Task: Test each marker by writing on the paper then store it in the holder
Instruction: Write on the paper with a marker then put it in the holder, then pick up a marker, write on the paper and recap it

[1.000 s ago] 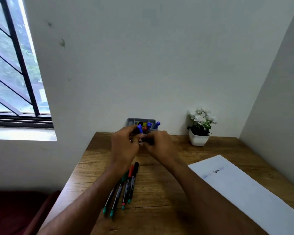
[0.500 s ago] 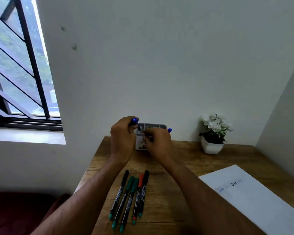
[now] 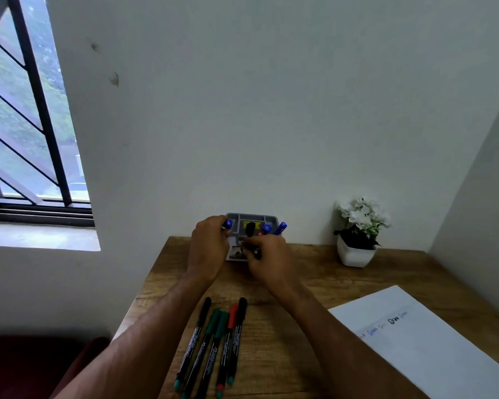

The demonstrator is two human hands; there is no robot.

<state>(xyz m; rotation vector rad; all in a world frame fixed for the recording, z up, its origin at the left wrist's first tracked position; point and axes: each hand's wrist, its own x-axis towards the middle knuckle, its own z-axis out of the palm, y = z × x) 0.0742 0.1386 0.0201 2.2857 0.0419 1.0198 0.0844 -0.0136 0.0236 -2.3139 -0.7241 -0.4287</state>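
A grey holder (image 3: pixel 271 219) stands against the wall at the desk's back edge, with two blue-capped markers (image 3: pixel 280 227) and a red one (image 3: pixel 260 233) in it. My left hand (image 3: pixel 209 250) is at the holder's left side and grips a blue-tipped marker piece (image 3: pixel 228 224); most of it is hidden in my fist. My right hand (image 3: pixel 270 262) is in front of the holder and pinches a black marker (image 3: pixel 250 229) that stands upright at the holder's front. Several markers (image 3: pixel 213 341) with black, green and red caps lie side by side on the desk. The white paper (image 3: pixel 432 349) with scribbles lies at the right.
A white pot with white flowers (image 3: pixel 357 234) stands at the back right of the wooden desk (image 3: pixel 306 272). White walls close the back and the right side. A barred window (image 3: pixel 26 125) is at the left, beyond the desk's left edge.
My hands were joined in front of the holder and have come apart. The left one went to the holder's left side with the blue piece; the right one now pinches the black marker at the holder.
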